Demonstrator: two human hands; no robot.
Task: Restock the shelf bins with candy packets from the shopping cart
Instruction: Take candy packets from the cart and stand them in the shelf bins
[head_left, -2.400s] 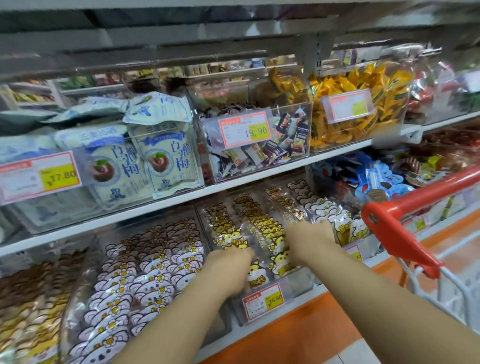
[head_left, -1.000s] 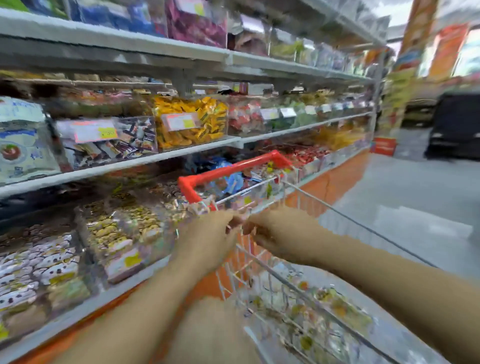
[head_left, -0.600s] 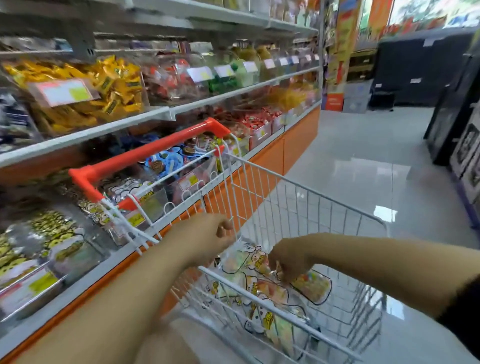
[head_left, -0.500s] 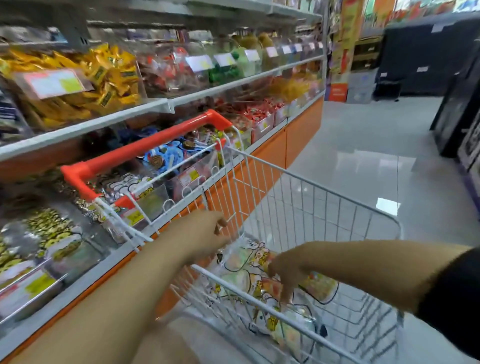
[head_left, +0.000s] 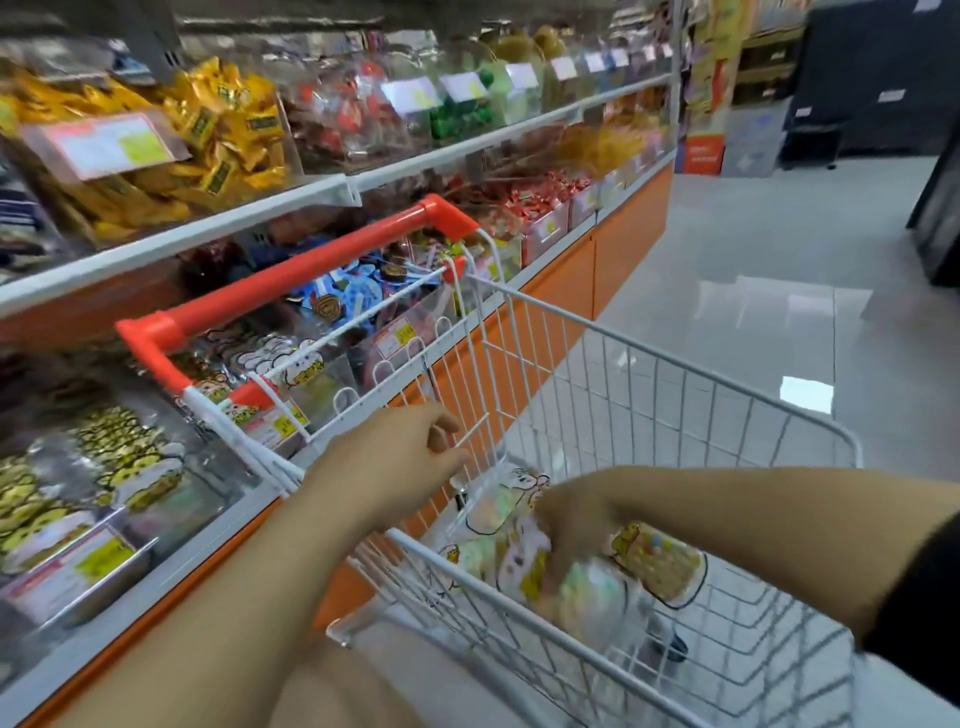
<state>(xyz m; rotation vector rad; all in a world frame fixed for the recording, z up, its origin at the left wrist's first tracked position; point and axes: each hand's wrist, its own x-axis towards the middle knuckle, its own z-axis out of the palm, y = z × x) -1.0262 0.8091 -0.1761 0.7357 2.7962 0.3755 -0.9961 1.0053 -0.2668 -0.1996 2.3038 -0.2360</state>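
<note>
A white wire shopping cart (head_left: 649, 374) with a red handle stands beside the shelves. Cartoon-printed candy packets (head_left: 524, 561) lie in a heap inside its basket. My right hand (head_left: 576, 525) reaches down into the basket and lies on the packets, fingers curled onto them; the blur hides whether they grip one. My left hand (head_left: 400, 457) hovers over the cart's near corner with loosely curled fingers, holding nothing. The clear shelf bin (head_left: 119, 514) with matching yellow-and-white packets sits at the lower left.
Two shelf levels of clear bins run along the left: yellow wrappers (head_left: 156, 135), red and green sweets further on, blue packets (head_left: 353, 296) behind the cart handle. An orange base panel runs below. A shiny tiled aisle (head_left: 779, 260) stretches ahead, with dark fixtures at the right.
My view turned from the lower bin to the cart. Both hands left the bin; the right one went down into the basket onto the packets, the left stayed above the cart's rim.
</note>
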